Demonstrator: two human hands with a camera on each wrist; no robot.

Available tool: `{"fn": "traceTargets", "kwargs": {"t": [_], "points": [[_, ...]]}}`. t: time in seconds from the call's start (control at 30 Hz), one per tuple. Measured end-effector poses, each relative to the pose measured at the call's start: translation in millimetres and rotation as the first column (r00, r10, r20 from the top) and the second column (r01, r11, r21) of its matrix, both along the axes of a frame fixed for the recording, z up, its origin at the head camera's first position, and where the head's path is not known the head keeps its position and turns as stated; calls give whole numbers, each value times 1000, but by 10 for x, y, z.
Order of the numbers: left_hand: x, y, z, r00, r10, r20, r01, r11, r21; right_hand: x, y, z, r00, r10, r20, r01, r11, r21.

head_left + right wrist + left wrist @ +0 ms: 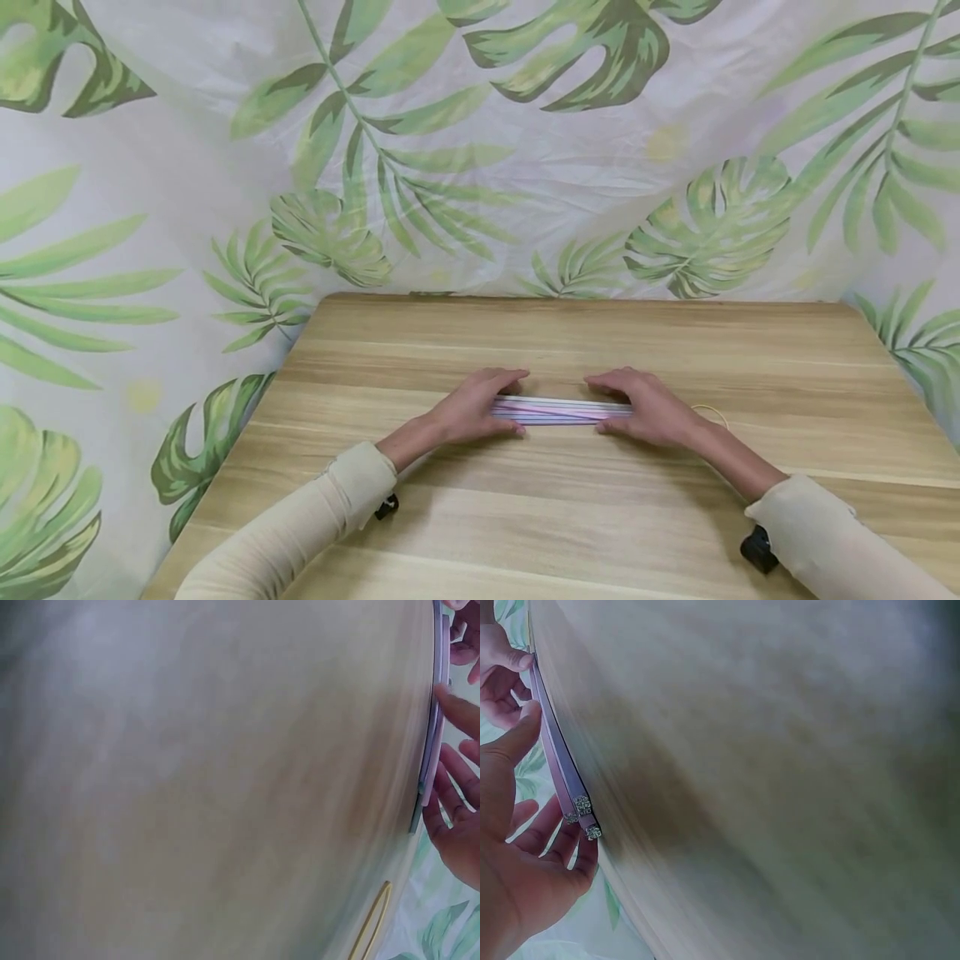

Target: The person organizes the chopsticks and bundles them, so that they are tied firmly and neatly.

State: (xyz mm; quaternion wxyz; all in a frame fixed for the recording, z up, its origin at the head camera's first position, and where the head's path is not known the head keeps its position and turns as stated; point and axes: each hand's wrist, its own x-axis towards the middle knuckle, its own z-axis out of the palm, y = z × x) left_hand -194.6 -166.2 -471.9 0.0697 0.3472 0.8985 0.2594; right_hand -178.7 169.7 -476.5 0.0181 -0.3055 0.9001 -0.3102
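Observation:
A bundle of thin, straight pencil-like sticks (562,411), in white, pink, purple and blue, lies crosswise at the middle of the wooden table. Silvery, sparkly tips (583,804) cap several of them at the left end. My left hand (483,406) curves round that end, its thumb along the near side and its index finger spread apart on the far side. Round the opposite end curls my right hand (651,408), thumb near and fingers beyond. In the right wrist view, one dark stick (415,814) juts past the others beside the fingertips.
A thin yellow loop (711,410), like a rubber band, lies on the table just beyond my right wrist. The wooden table (555,517) meets a leaf-patterned cloth (562,192) at its back edge. Small black devices (759,550) sit under both sleeves.

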Motion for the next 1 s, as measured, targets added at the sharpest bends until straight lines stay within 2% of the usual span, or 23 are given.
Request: {"fn": "traceTargets", "kwargs": {"t": [0.3,0.53,0.63,0.77,1.0], "points": [[-16,39,-4,999,-20,-34,18,998,-53,4,-19,26,999,27,29,-27,1000,8],[33,80,27,1000,-8,-20,7,998,-64,14,-49,16,999,40,-2,-40,999,32],[63,93,36,1000,-5,6,5,998,-60,25,-57,12,999,48,-16,-47,998,44],[86,99,31,999,8,37,-6,998,-60,40,-59,3,999,40,-6,-40,999,37],[80,108,26,999,10,47,-6,997,-75,54,-68,7,999,41,5,-41,999,22]]}}
